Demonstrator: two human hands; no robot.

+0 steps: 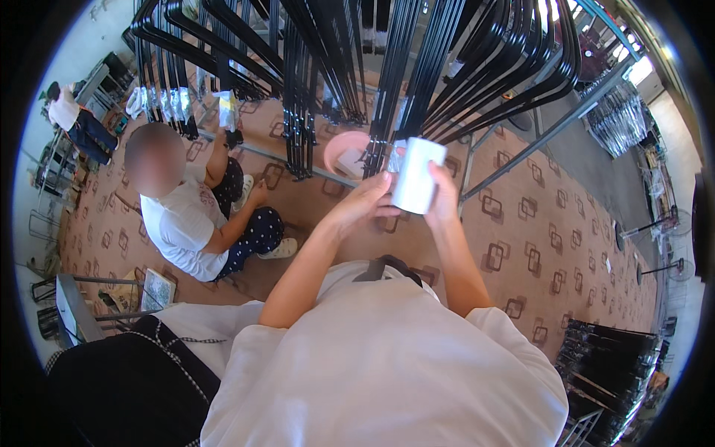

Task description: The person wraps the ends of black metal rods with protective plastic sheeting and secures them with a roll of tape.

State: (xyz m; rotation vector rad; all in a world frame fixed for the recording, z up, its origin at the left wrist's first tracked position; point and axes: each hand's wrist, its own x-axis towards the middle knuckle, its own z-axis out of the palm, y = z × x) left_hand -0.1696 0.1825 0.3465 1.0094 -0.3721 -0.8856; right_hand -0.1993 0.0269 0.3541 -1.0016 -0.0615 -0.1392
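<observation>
Right of the pink basin (328,155) I see 1 white roll (419,177), gripped along its right side by the curled right hand (444,197). The left hand (363,203), half curled, is at the roll's left; whether it grips anything, I can't tell. 1 co-worker (182,227) is left of the basin, black rods (395,78) beyond.

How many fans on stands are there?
2 that I can see, both near the right edge: the upper fan and, just below it in the picture, the lower fan. More may be hidden.
</observation>
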